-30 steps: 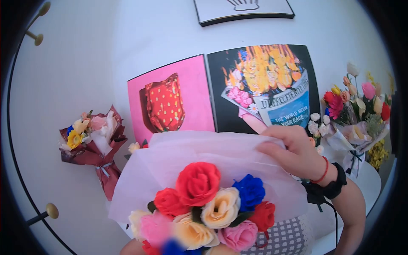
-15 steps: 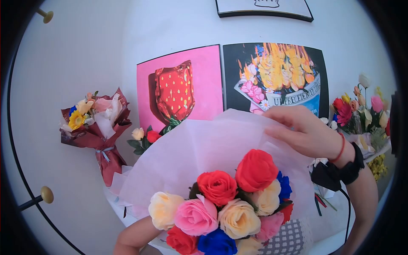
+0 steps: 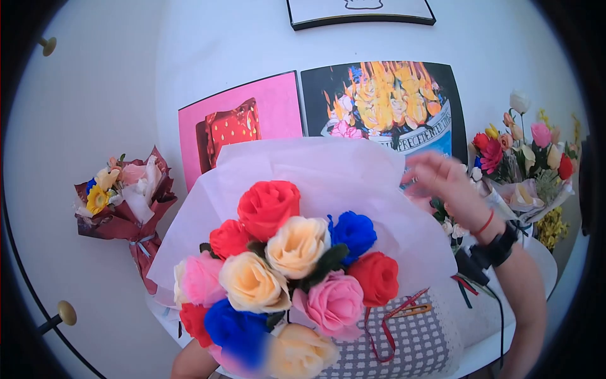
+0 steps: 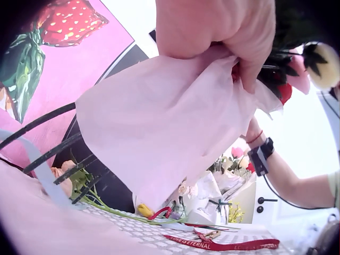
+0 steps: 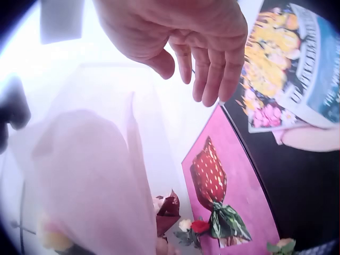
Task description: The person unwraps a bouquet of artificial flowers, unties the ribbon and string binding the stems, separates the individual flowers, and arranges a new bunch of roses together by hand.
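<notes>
My left hand (image 4: 218, 26) grips the gathered wrapping paper (image 4: 159, 117) around the stems of a rose bouquet. Dark stem ends stick out past the paper's lower edge. In the head view, red, cream, pink and blue roses (image 3: 298, 246) spread in front of the pale pink paper (image 3: 328, 164), and they hide the left hand. My right hand (image 3: 442, 186) is off the paper's upper right edge, fingers spread and slightly bent. Seen from the right wrist, that hand (image 5: 186, 42) holds nothing, and the paper (image 5: 85, 175) stands below it.
A grey checked cloth (image 3: 404, 328) on the table carries a red ribbon (image 4: 218, 244) with lettering. A maroon-wrapped bouquet (image 3: 136, 221) stands left, more flowers (image 3: 530, 151) right. Two pictures, one pink (image 3: 271, 114), one black (image 3: 454, 95), lean at the wall. A cable (image 3: 502, 328) hangs by the right wrist.
The right hand has let go of the paper's upper edge and moved away from it to the right. The bouquet has turned and shifted, baring more checked cloth and the red ribbon.
</notes>
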{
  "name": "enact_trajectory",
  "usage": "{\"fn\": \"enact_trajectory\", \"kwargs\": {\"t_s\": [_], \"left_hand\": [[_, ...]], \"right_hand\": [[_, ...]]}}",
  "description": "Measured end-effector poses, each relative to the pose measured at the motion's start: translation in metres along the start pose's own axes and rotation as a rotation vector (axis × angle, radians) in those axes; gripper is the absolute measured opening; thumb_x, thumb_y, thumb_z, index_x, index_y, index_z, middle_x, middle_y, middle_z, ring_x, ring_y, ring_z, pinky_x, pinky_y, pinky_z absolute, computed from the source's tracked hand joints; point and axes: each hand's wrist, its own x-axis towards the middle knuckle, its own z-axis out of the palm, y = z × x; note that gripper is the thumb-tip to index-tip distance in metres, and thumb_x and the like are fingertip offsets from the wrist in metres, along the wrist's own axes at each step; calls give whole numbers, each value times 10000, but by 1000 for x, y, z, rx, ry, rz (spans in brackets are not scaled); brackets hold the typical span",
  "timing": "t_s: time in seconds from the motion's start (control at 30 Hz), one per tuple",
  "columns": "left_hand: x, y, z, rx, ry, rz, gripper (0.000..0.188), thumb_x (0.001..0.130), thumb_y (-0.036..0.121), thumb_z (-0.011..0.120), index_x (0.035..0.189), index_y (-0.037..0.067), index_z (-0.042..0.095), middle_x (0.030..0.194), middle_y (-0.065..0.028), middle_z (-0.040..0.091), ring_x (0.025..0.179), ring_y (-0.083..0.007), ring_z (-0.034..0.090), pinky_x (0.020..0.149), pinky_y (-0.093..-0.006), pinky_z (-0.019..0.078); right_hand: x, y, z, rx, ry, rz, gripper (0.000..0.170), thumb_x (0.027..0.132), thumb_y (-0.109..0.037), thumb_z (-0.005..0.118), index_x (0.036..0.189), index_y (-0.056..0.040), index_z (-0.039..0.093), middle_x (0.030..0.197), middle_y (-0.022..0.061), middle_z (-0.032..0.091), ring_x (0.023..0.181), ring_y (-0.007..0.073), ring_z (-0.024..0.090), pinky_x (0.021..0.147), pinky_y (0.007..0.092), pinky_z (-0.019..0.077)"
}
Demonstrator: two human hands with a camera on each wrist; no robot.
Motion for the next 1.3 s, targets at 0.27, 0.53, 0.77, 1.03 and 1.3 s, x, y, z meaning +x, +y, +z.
{"fn": "enact_trajectory", "kwargs": {"t_s": [0.27, 0.53, 0.77, 1.03, 1.3], "left_hand": [[-3, 3, 20, 15, -21, -69, 498, 807, 168, 614, 1236, -4, 428, 1228, -83, 484, 1107, -167, 472, 939, -275, 375], [-14, 43, 60, -535, -91, 210, 598, 629, 432, 755, 1010, 61, 482, 849, -4, 463, 876, -128, 461, 865, -348, 420], [3, 34, 45, -659, -256, 221, 598, 733, 473, 633, 1113, 51, 442, 901, -25, 464, 947, -173, 467, 853, -362, 432], [-13, 31, 40, -639, -196, 194, 602, 755, 475, 590, 1144, 51, 414, 963, -42, 448, 981, -190, 456, 870, -373, 421], [-5, 32, 51, -614, -173, 201, 607, 776, 478, 546, 1176, 50, 387, 1024, -60, 432, 1015, -208, 445, 888, -384, 410]], "right_hand": [[-32, 56, 83, -60, -249, -205, 264, 784, -101, 591, 1031, -10, 571, 926, 86, 619, 798, 133, 617, 671, 256, 488], [-31, 50, 134, -54, -70, -339, 221, 773, -103, 619, 970, -9, 588, 824, 67, 596, 634, 123, 596, 541, 233, 459], [-41, 41, 166, -241, 63, -512, 366, 754, -179, 621, 1087, -72, 510, 889, 66, 538, 692, 219, 570, 538, 321, 356], [-35, 50, 160, -122, 79, -452, 265, 752, -92, 610, 1002, -62, 525, 801, 60, 571, 667, 192, 594, 529, 305, 420], [-28, 54, 146, 19, 45, -194, 121, 720, -110, 662, 781, -29, 595, 560, 43, 582, 450, 108, 535, 452, 249, 404]]}}
